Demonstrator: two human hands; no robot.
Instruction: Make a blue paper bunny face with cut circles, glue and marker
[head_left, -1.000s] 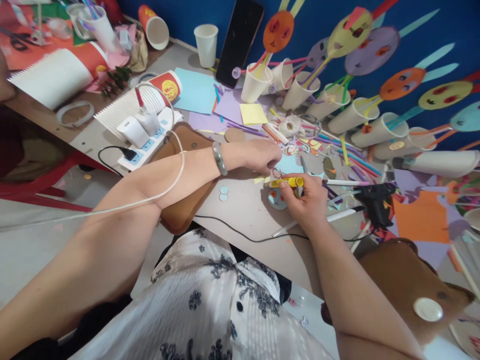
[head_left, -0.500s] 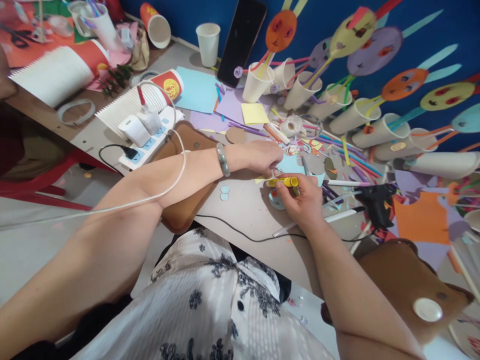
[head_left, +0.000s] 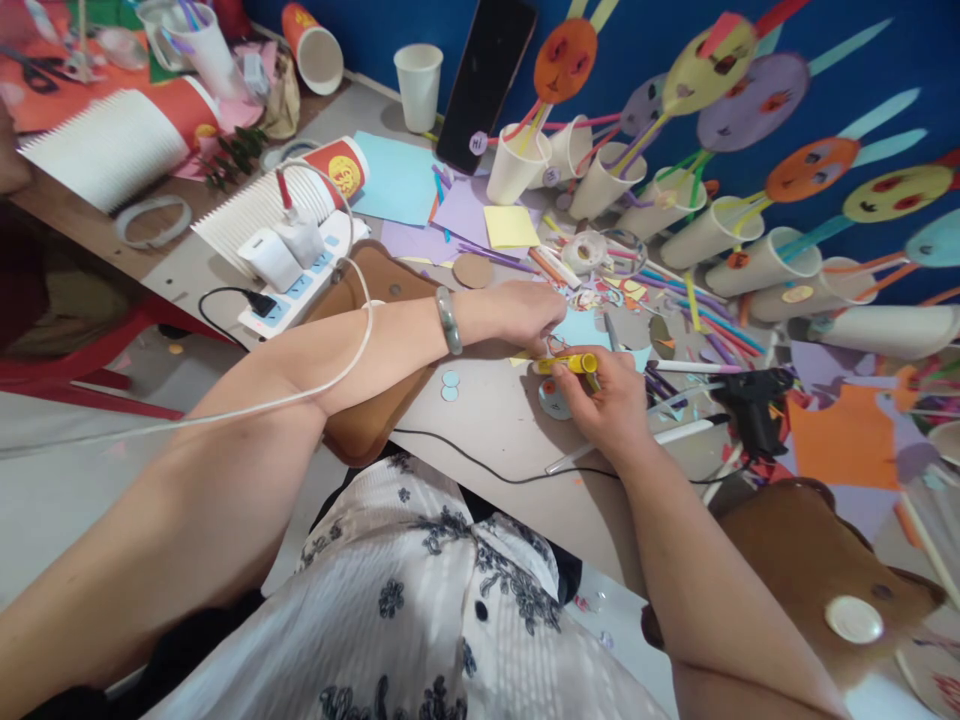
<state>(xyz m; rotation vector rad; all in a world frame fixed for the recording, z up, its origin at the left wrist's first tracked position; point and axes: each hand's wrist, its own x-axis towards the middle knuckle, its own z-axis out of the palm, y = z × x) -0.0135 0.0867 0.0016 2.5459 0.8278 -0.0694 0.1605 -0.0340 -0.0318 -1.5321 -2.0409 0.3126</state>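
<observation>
My right hand [head_left: 613,398] is closed around a thick yellow tube [head_left: 566,364], like a marker or glue stick; its exact kind is unclear. Just left of it, my left hand [head_left: 529,312] is closed, fingers pointing down at the table; whatever they pinch is hidden. A light blue paper face [head_left: 556,398] with a red-orange eye lies partly under my right hand. On the table to the left are two joined small blue paper discs [head_left: 449,386]. Blue paper [head_left: 585,328] and cut scraps lie just beyond my fingers.
Paper cups [head_left: 517,165] with paper rabbit faces on straws line the blue wall. A black glue gun [head_left: 756,410] lies to the right, its cable crossing the table. A power strip [head_left: 300,275] and stacked cups [head_left: 289,205] sit left. A white cable [head_left: 352,355] passes over my left arm.
Hardly anything differs: both hands keep their places and closed fingers. The whole view has shifted by a few pixels.
</observation>
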